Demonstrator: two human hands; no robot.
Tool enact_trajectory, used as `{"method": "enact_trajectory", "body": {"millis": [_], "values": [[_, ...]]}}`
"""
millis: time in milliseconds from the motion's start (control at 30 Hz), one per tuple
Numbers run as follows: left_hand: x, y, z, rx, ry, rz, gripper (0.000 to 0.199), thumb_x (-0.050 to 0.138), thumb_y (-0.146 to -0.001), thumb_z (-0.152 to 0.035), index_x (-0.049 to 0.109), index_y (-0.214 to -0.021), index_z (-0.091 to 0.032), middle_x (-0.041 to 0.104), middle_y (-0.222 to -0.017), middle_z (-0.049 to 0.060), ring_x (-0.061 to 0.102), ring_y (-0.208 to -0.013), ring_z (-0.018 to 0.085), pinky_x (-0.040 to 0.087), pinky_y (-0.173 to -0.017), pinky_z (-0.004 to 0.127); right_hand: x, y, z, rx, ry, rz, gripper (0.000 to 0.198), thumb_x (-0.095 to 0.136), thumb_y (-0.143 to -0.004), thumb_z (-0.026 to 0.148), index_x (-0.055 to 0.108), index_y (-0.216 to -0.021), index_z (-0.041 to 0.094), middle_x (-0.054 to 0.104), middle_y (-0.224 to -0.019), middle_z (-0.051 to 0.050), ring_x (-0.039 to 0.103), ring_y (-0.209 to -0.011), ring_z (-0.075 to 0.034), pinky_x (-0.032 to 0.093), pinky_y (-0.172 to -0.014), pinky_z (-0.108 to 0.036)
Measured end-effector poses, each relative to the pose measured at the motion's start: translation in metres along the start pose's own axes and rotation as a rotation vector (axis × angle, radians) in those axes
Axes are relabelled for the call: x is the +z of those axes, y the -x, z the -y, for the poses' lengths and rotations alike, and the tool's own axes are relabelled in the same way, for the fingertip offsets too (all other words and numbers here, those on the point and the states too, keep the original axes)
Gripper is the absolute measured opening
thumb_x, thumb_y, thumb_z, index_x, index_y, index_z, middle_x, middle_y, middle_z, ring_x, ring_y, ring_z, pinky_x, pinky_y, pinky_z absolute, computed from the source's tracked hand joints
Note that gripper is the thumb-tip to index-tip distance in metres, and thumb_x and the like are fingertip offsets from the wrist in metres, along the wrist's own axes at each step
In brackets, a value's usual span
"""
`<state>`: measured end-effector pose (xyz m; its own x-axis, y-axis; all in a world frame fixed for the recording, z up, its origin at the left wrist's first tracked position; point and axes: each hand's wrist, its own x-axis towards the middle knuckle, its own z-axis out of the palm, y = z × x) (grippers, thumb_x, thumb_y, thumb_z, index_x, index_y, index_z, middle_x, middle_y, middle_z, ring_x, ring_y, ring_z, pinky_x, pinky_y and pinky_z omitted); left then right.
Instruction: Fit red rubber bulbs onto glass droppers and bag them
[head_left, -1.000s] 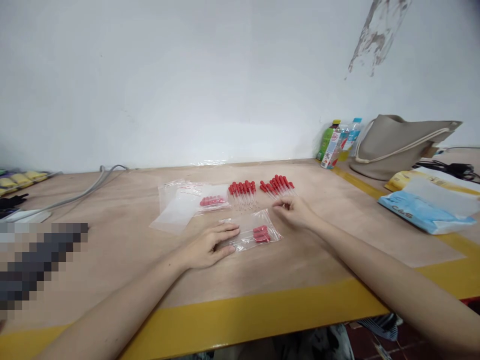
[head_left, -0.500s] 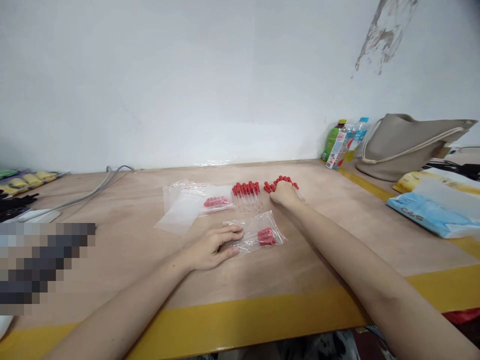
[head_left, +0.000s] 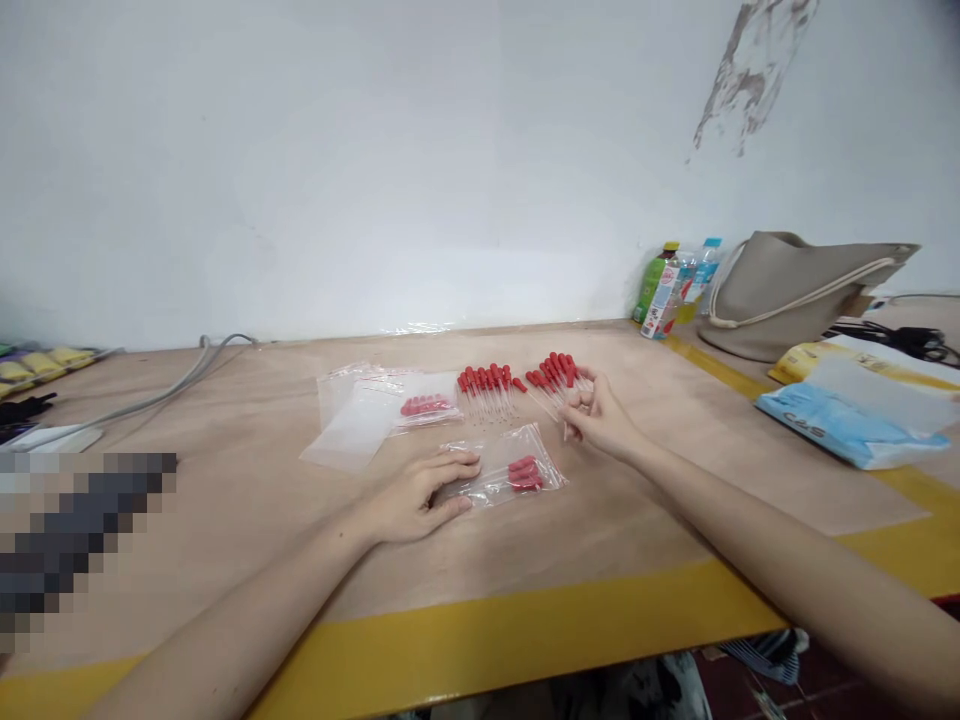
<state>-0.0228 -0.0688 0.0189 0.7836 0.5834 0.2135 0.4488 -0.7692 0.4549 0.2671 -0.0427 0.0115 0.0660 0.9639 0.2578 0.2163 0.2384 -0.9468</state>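
My left hand [head_left: 424,490] lies with fingers stretched out on the near end of a clear zip bag [head_left: 491,462], which has several red-bulbed glass droppers [head_left: 525,472] inside. My right hand [head_left: 596,415] pinches one glass dropper [head_left: 571,377] upright, its red bulb at the top. Right beside it, a fanned group of loose droppers [head_left: 551,370] lies on the table, and one more dropper [head_left: 519,384] lies slanted toward my right fingers. Further left is a neat row of droppers [head_left: 486,380]. A filled bag [head_left: 431,405] rests behind my left hand.
Flat, clear zip bags [head_left: 349,420] are piled on the table [head_left: 247,530] at the left. Behind on the right stand drink bottles [head_left: 664,295] and a grey bag [head_left: 795,290]. A blue tissue pack [head_left: 832,420] lies at the right. A grey cable [head_left: 172,385] runs along the left.
My right hand has drawn back from the loose group toward me and slightly right, and now holds one dropper upright. My left hand stays on the bag. The view has shifted slightly.
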Motion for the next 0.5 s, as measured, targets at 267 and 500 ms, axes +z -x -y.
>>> {"method": "enact_trajectory", "body": {"millis": [267, 500], "values": [[-0.001, 0.001, -0.003, -0.008, -0.022, -0.003, 0.047, 0.047, -0.085, -0.035, 0.039, -0.13, -0.023, 0.045, -0.131, 0.007, 0.042, -0.12, 0.022, 0.034, -0.101, 0.04, 0.028, 0.013, -0.007, 0.109, -0.271, -0.039, 0.079, 0.064, -0.063, 0.029, 0.011, -0.122, 0.024, 0.053, -0.061, 0.009, 0.06, -0.049, -0.015, 0.053, -0.052, -0.032], [0.0, 0.003, -0.003, -0.033, -0.036, -0.027, 0.058, 0.047, -0.085, -0.038, 0.025, -0.135, -0.021, 0.037, -0.137, 0.008, 0.037, -0.124, 0.023, 0.033, -0.103, 0.042, 0.027, 0.019, -0.006, 0.196, -0.329, -0.01, 0.043, 0.066, -0.061, 0.038, 0.037, -0.088, 0.021, 0.058, -0.063, 0.005, 0.06, -0.056, -0.011, 0.051, -0.059, -0.027]]}}
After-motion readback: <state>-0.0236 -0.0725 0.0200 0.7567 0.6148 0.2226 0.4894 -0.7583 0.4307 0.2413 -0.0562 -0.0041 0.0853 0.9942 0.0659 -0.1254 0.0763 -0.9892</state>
